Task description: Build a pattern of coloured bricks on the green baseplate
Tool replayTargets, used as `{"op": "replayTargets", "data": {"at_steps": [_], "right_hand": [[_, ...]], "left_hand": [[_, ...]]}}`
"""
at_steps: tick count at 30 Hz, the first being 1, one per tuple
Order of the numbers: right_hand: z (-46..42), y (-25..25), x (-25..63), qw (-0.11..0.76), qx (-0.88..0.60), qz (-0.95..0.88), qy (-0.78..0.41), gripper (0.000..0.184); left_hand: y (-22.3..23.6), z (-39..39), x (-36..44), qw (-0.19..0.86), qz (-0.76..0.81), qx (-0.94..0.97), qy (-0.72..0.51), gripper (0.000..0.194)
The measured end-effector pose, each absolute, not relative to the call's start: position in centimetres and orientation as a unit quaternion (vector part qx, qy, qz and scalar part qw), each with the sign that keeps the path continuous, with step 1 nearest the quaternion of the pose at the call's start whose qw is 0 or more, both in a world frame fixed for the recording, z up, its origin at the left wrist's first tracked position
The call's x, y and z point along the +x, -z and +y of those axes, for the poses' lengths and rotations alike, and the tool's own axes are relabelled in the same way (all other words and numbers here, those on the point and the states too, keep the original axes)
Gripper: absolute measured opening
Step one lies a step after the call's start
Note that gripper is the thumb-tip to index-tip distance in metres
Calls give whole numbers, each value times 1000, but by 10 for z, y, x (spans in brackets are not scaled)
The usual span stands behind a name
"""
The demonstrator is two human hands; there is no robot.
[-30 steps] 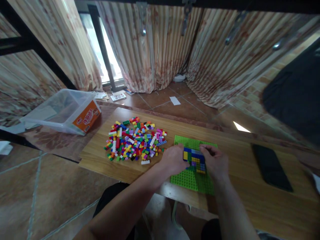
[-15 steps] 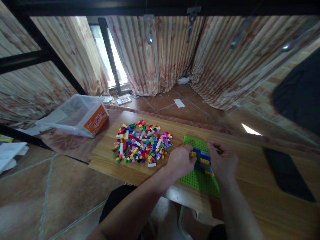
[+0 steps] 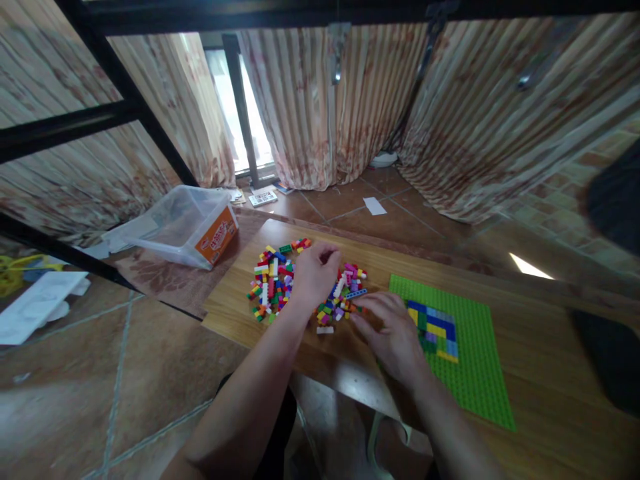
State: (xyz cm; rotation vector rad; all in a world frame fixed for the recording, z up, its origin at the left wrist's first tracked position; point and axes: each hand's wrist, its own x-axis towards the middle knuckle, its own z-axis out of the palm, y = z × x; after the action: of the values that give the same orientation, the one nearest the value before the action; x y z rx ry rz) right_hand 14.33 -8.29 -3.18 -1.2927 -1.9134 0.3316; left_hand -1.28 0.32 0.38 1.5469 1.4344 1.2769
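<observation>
Over the middle of a pile of small colourful toy bricks (image 3: pixel 274 280) is my left hand (image 3: pixel 316 277), its fingers curled down and closed. The fingertips are partly hidden, so I cannot make out what they hold. My right hand (image 3: pixel 393 330) reaches to the pile's right edge, thumb and fingers apart, with no brick visible between them. It covers part of the left side of a green studded baseplate (image 3: pixel 480 373). On that plate sits a flat patch of blue, yellow, green and purple bricks (image 3: pixel 440 330). A white brick (image 3: pixel 325 330) lies at the pile's near edge.
The wooden table (image 3: pixel 530 347) carries a dark flat object (image 3: pixel 607 360) at its right end. A clear plastic box (image 3: pixel 193 223) with an orange label stands beyond the table's left end. Papers lie on the tiled floor before the curtains (image 3: pixel 295 113).
Both hands have left the brick patch on the baseplate and moved left. My left hand is over the pile, my right at its edge. The view has shifted, uncovering the patch.
</observation>
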Motion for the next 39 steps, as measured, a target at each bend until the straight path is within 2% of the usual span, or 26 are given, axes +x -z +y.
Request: {"op": "replayTargets", "data": {"at_steps": [8,14,21,28,33,39], "right_hand": [[-82,48,121,317,-512,-796,-64,19],[-82,49,119,312,-521,-792,-63,20],[-77,39,131,394,-562,-705,-181,17],[-75,28,143,470,-554,-662,-184,16],[-74,27,144,521,-553,-619,-200,15],[-72,31,146,598,-558,-511,-263,19]], "left_hand": [[-7,4,-37,321,561,598,-474,15],[-7,2,-37,330,550,626,-443,16],[-3,-3,-31,412,487,671,-377,16],[1,-18,-13,479,401,719,-304,17],[4,-21,-4,595,400,620,-319,13],[-2,-27,1,748,402,441,-290,24]]}}
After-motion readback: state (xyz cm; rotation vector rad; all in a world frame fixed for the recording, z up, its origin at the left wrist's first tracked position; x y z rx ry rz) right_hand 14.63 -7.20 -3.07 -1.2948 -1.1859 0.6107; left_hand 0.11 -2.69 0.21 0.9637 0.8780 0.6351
